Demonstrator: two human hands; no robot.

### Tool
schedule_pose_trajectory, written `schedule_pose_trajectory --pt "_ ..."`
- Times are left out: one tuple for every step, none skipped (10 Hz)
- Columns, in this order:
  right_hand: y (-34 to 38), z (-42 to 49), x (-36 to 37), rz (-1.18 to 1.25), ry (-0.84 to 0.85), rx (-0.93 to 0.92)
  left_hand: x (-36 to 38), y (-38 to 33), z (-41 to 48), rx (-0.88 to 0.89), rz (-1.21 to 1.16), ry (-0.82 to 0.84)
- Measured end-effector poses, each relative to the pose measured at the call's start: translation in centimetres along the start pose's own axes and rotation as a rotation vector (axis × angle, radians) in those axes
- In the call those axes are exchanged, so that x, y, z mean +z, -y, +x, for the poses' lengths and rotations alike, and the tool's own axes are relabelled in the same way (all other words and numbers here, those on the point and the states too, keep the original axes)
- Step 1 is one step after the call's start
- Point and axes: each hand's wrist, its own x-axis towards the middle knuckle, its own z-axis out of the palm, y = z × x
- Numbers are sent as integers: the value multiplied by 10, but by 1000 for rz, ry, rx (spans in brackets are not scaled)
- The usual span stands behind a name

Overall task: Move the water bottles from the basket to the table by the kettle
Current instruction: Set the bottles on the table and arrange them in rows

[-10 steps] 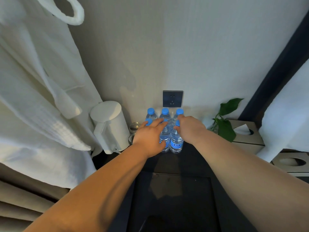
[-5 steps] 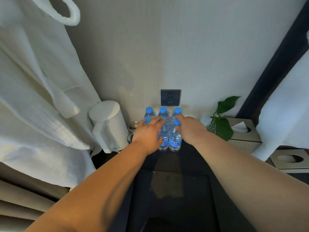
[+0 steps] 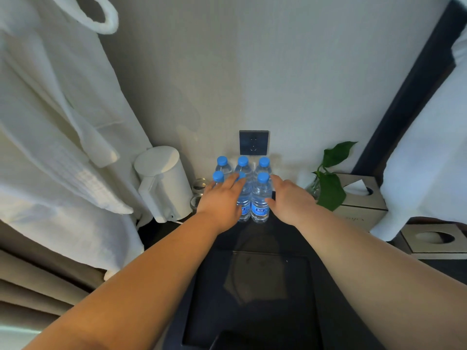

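Note:
Several clear water bottles [image 3: 260, 198] with blue caps stand in two rows on the dark table [image 3: 275, 231], against the wall and just right of the white kettle [image 3: 164, 183]. My left hand [image 3: 222, 198] lies against the front-left and front-middle bottles, fingers straight and apart, hiding most of them. My right hand [image 3: 290, 198] is beside the front-right bottle, fingers apart, thumb close to its side. Neither hand is wrapped around a bottle. The dark square basket [image 3: 189, 299] sits below my arms, and I see no bottle in it.
A white robe [image 3: 63, 147] hangs at the left, close to the kettle. Two glasses [image 3: 199, 188] stand between kettle and bottles. A wall socket [image 3: 254, 142] is behind the bottles. At the right are a green plant [image 3: 328, 188] and tissue boxes [image 3: 361, 200].
My right hand has slid off the front-right bottle to the right, uncovering its blue cap. My left hand has stayed against the front bottles, its fingers straighter.

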Motion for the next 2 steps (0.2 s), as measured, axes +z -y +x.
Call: schedule_pose_trajectory --pt "-7 -9 3 -20 12 -24 4 -5 -14 -19 -47 -23" --pt "-18 -16 5 -34 41 -31 4 -11 -24 -15 -107 11"
